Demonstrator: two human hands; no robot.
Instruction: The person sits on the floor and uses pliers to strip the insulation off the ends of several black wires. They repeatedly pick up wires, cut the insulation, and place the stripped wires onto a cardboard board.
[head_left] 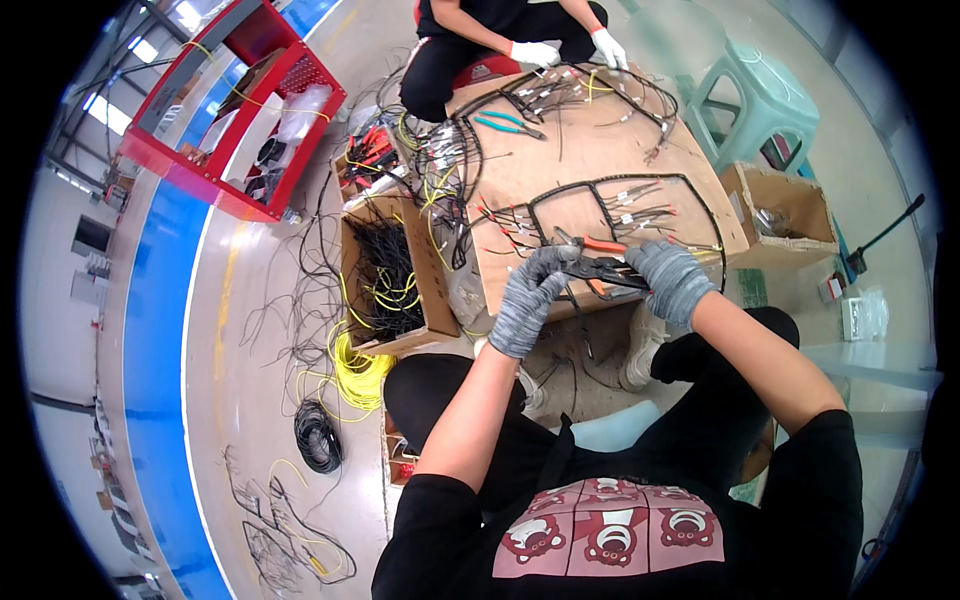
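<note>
At frame centre, the right hand [668, 280] in a grey glove is closing around the orange-handled pliers [600, 262], while the left hand [535, 285] is pinching what looks like a wire end at the plier tip. Just above, the black wire harness [610, 205] is lying looped on the wooden board [530, 175], many terminal ends seemingly fitted, others loose. Left of centre, a cardboard box [430, 290] is holding spare wires.
</note>
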